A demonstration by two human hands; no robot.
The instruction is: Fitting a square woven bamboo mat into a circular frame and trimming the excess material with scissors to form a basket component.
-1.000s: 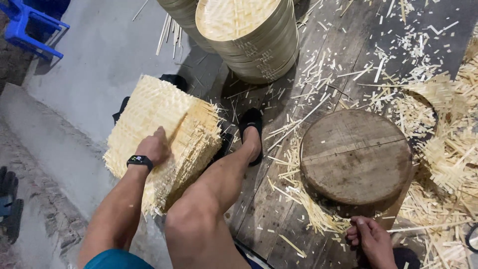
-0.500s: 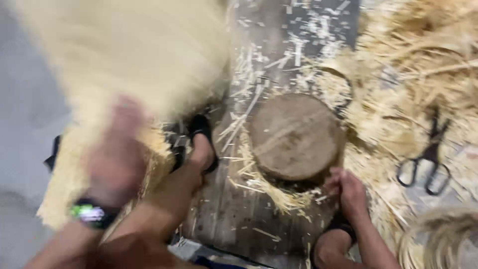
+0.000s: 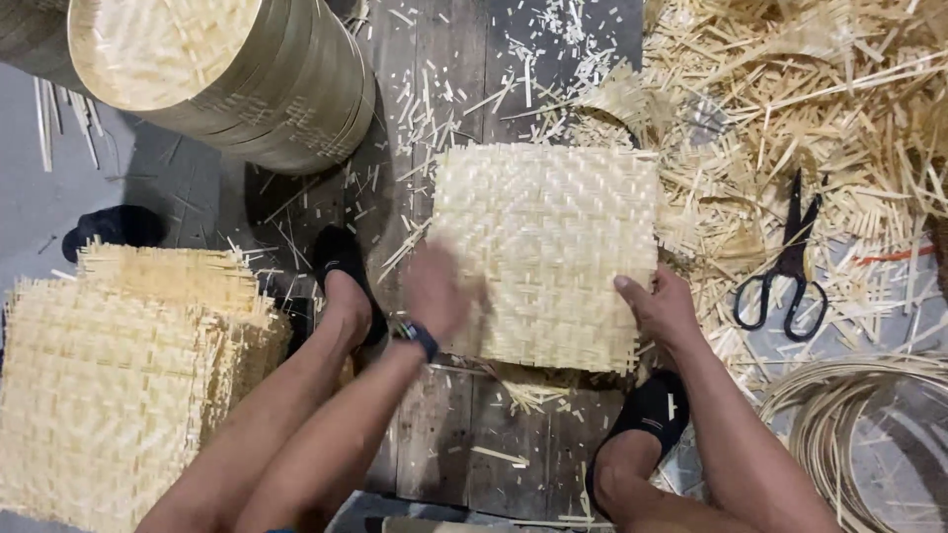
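Observation:
A square woven bamboo mat [image 3: 548, 247] lies flat in front of me, covering the round wooden block. My left hand [image 3: 434, 291], blurred and wearing a dark wristwatch, rests on the mat's left edge. My right hand [image 3: 660, 308] presses on the mat's lower right corner with the fingers closed on its edge. Both of my bare legs and black slippers frame the mat from below.
A stack of woven mats [image 3: 118, 365] sits at the left. Stacked round bamboo trays [image 3: 227, 74] stand at the upper left. Black scissors [image 3: 787, 265] lie among bamboo scraps at the right. Coiled bamboo strips [image 3: 859, 434] are at the lower right.
One mat was lifted off the left stack, swung across and now lies over the wooden block. My right hand rose from the floor to the mat's corner.

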